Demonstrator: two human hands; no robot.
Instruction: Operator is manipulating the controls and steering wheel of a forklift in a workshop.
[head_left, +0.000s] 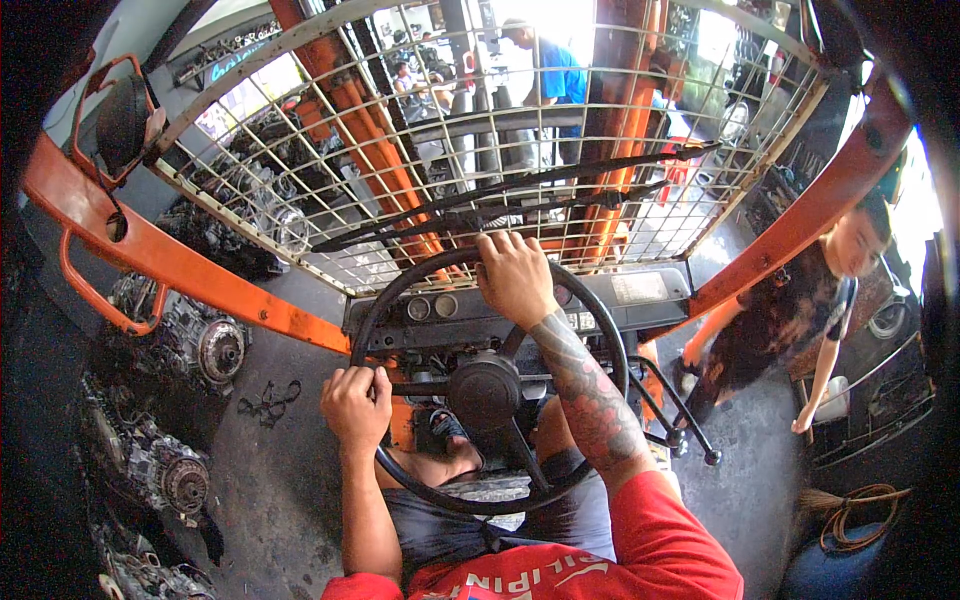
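Note:
A black steering wheel [612, 410] stands before me in the cab of an orange forklift. My left hand [357, 408] is closed round the left side of its rim. At the top of the rim, my right hand [515, 277] grips with its fingers curled over; that forearm is tattooed and crosses above the wheel's right half. Behind the wheel runs a dark dashboard [640, 312] with round gauges [432, 307]. Two control levers [690, 425] with black knobs rise to the right of the wheel, untouched by either hand.
A pale wire grille [560, 205] fronts the cab, with the orange mast [375, 130] beyond. Engines and gearboxes [205, 345] line the floor on the left. One person [775, 310] is close on the right; another in a blue shirt [562, 75] is ahead. A coiled hose [860, 520] lies lower right.

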